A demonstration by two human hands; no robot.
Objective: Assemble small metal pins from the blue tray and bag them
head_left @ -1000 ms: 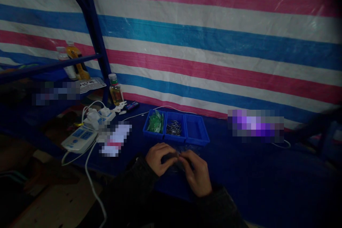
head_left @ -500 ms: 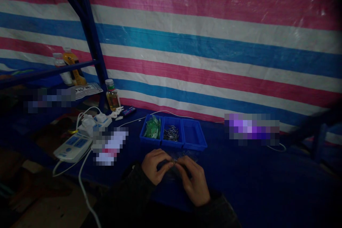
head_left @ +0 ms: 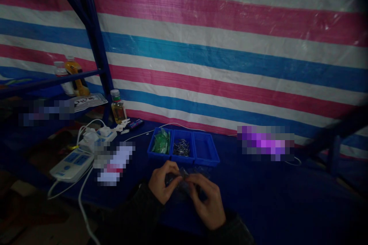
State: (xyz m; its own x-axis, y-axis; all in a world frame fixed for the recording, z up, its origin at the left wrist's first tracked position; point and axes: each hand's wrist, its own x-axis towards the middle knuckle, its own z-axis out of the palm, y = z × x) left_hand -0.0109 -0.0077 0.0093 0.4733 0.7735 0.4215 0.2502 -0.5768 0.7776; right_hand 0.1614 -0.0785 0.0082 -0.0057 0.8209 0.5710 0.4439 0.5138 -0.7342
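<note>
My left hand (head_left: pixel 164 182) is closed, thumb and forefinger pinching the edge of a small clear plastic bag (head_left: pixel 184 174). From the other side my right hand (head_left: pixel 207 199) pinches the same bag, its fingertips close to the left ones. More clear plastic (head_left: pixel 201 170) lies on the dark blue table just behind my fingers; its outline is hard to make out. Beyond the hands stand three joined blue trays. Green packets fill the left tray (head_left: pixel 150 152), small metal screws or pins lie in the middle tray (head_left: pixel 181 158), and the right tray (head_left: pixel 206 148) holds nothing visible.
At the left are a white power strip (head_left: pixel 70 164) with plugs and cables, a blurred-out pale item (head_left: pixel 116 164) and a bottle of yellow liquid (head_left: pixel 118 109). A blue metal frame (head_left: pixel 96 46) rises there. Striped sheeting (head_left: pixel 215 65) hangs behind; a pixelated purple item (head_left: pixel 264 141) lies right.
The view has tilted up slightly. My hands stay close together, and the clear plastic between my fingertips shows more plainly now. The trays have not moved on the table.
</note>
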